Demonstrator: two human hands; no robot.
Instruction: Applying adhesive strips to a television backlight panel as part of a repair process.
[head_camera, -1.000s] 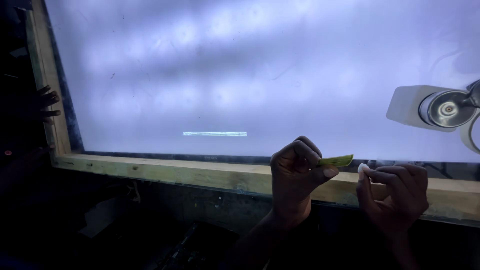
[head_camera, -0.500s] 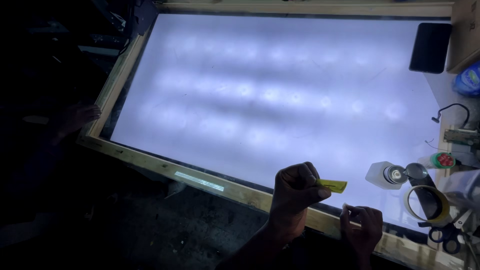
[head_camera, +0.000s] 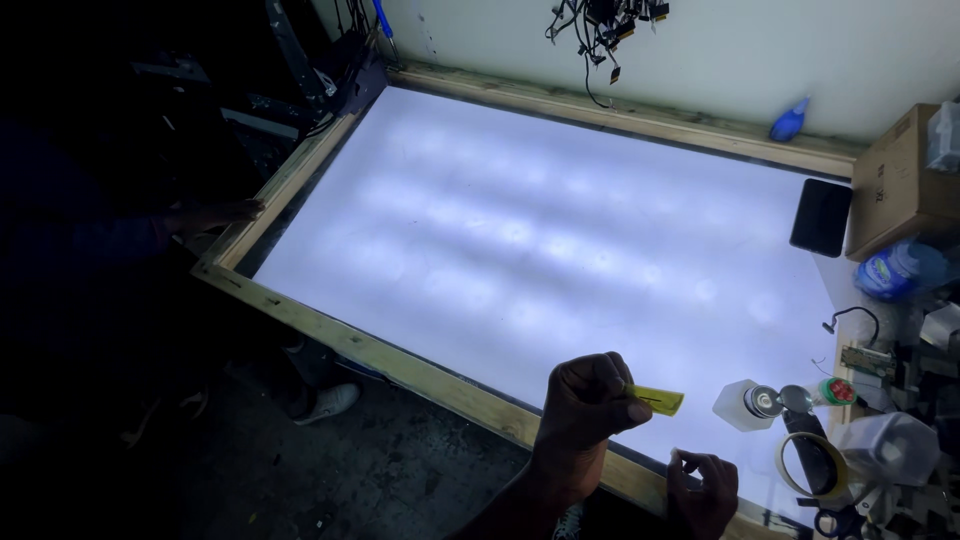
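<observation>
Our left hand (head_camera: 590, 400) has its grip clenched on a small yellow strip (head_camera: 660, 400), held over the near wooden edge of the lit table (head_camera: 520, 230). Our right hand (head_camera: 705, 487), just beside and lower, pinches its fingertips together; we cannot tell whether it holds anything.

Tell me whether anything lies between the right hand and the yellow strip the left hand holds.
Nothing visible does. The right hand sits apart from the yellow strip pinched in the left hand, with only bare lit panel between.
</observation>
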